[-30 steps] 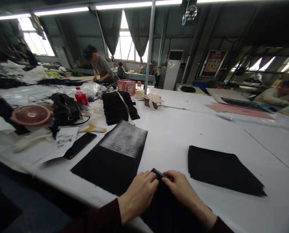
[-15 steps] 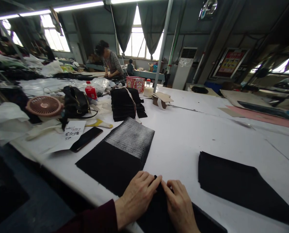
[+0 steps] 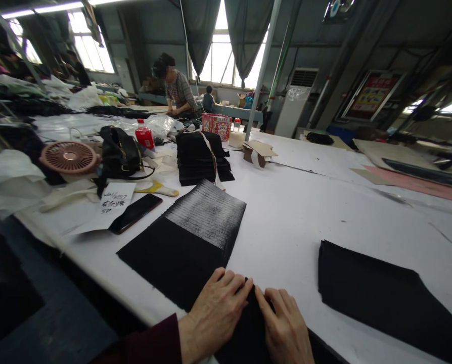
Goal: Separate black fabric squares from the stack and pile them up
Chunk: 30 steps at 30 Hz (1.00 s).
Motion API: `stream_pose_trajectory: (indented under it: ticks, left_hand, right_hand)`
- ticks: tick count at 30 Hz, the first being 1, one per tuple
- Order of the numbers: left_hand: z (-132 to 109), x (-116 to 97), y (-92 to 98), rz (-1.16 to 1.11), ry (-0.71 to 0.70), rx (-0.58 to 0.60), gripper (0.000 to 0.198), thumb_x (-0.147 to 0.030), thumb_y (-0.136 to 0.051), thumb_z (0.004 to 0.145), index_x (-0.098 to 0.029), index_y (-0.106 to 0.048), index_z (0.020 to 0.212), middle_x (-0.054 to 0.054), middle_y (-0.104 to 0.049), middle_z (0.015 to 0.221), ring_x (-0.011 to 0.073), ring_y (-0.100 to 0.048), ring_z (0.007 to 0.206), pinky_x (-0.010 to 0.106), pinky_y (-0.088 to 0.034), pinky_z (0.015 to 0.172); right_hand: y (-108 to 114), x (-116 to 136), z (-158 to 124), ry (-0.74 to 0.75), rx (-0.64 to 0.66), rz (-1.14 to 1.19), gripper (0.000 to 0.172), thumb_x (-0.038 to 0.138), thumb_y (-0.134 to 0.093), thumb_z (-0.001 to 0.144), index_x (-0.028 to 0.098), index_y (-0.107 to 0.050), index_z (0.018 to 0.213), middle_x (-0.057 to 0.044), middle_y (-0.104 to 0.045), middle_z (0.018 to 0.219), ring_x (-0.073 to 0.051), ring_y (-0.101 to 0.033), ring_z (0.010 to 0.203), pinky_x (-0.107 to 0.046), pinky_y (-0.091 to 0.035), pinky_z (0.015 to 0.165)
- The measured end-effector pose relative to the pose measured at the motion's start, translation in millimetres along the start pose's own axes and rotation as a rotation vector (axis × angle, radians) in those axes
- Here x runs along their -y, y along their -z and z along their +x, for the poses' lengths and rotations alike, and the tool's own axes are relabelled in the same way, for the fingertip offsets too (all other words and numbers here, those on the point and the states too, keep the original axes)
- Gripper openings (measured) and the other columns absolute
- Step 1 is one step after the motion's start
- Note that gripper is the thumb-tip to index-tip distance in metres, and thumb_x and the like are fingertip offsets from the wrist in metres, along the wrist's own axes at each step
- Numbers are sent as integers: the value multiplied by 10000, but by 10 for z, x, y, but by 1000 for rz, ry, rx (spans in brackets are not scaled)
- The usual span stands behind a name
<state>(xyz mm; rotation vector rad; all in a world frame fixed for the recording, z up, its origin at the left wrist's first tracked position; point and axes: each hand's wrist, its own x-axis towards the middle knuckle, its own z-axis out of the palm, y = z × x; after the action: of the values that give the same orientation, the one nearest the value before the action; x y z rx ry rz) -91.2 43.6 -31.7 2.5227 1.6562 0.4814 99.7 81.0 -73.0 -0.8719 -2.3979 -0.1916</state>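
Observation:
At the table's near edge, my left hand is closed with its fingertips on a piece of black fabric. My right hand is beside it, fingers curled and pressed on the same fabric, the two index fingertips almost meeting at its top edge. Just beyond my left hand lies a stack of black fabric panels, overlapped in rows, with a shiny grey far part. Farther right, another pile of black fabric lies flat. My palms hide part of the held piece.
A phone and a handwritten paper note lie left of the panels. Behind are a pink fan, a black bag, a red bottle and a tied black fabric bundle. Across the white table, a person bends over work.
The camera view has shifted slightly, so the far pile appears farther right. My hands stay on the black fabric, with the fingertips a little farther apart.

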Motion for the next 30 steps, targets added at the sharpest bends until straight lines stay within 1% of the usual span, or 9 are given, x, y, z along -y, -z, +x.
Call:
stream_pose_trajectory:
  ticks: [6, 11, 16, 18, 20, 22, 23, 27, 30]
  left_hand:
    - [15, 9, 6, -8, 16, 6, 370, -228, -431, 985, -213, -428, 1354, 41, -582, 1178, 216, -517, 1066, 414, -313, 976]
    - [30, -8, 35, -1, 25, 22, 361, -225, -424, 986, -227, -433, 1346, 35, -580, 1180, 209, -521, 1069, 406, -320, 982]
    - [32, -22, 6, 20, 38, 22, 366, -233, -415, 989, -234, -435, 1354, 34, -578, 1207, 210, -526, 1075, 414, -309, 1002]
    - [19, -15, -19, 43, 51, 6, 382, -257, -421, 990, -223, -423, 1371, 44, -572, 1249, 220, -514, 1112, 426, -287, 1019]
    - [5, -2, -39, 73, 62, -29, 436, -291, -426, 994, -224, -371, 1421, 54, -533, 1344, 230, -483, 1177, 435, -256, 1039]
    - [-2, 9, -52, 93, 39, -56, 471, -298, -412, 1003, -254, -314, 1461, 37, -487, 1420, 226, -439, 1244, 431, -220, 1059]
    - [0, 13, -57, 98, 13, -59, 462, -285, -399, 1008, -270, -313, 1462, 20, -488, 1425, 218, -423, 1265, 423, -202, 1071]
    - [29, 5, -64, 110, -75, -29, 343, -239, -370, 1015, -259, -467, 1343, -3, -581, 1305, 196, -421, 1270, 401, -153, 1106]
    - [51, -12, -57, 145, -96, -2, 321, -226, -387, 1004, -237, -502, 1304, 16, -585, 1284, 206, -424, 1270, 410, -148, 1119]
  right_hand:
    - [1, -1, 13, 0, -8, -11, 437, 29, -365, 901, 126, -526, 1296, -94, -588, 900, -218, -504, 792, -364, -432, 677]
    - [21, 10, 27, 0, 18, -24, 417, 32, -368, 899, 102, -532, 1276, -99, -576, 894, -222, -494, 787, -367, -424, 669]
    - [32, 26, 21, -33, 24, -11, 418, 27, -353, 903, 123, -536, 1267, -96, -574, 915, -219, -496, 799, -366, -430, 679]
    - [34, 34, 18, -50, 30, -8, 412, 19, -355, 897, 128, -550, 1243, -95, -575, 919, -220, -497, 804, -370, -433, 687]
    - [37, 44, 17, -71, 35, -3, 402, 17, -362, 894, 133, -564, 1223, -93, -574, 924, -221, -500, 810, -373, -437, 697]
    - [42, 54, 19, -92, 32, 2, 397, 24, -371, 896, 143, -569, 1219, -90, -573, 924, -223, -504, 813, -375, -439, 707]
    - [45, 59, 20, -104, 32, 6, 400, 27, -373, 898, 152, -570, 1223, -87, -573, 924, -223, -506, 814, -375, -441, 710]
    - [66, 49, 20, -154, 48, 57, 408, 40, -367, 918, 189, -573, 1237, -74, -564, 915, -215, -508, 821, -370, -453, 728]
    - [95, 4, -4, -181, 70, 114, 378, 57, -374, 937, 189, -583, 1224, -74, -554, 922, -207, -505, 834, -367, -464, 740]
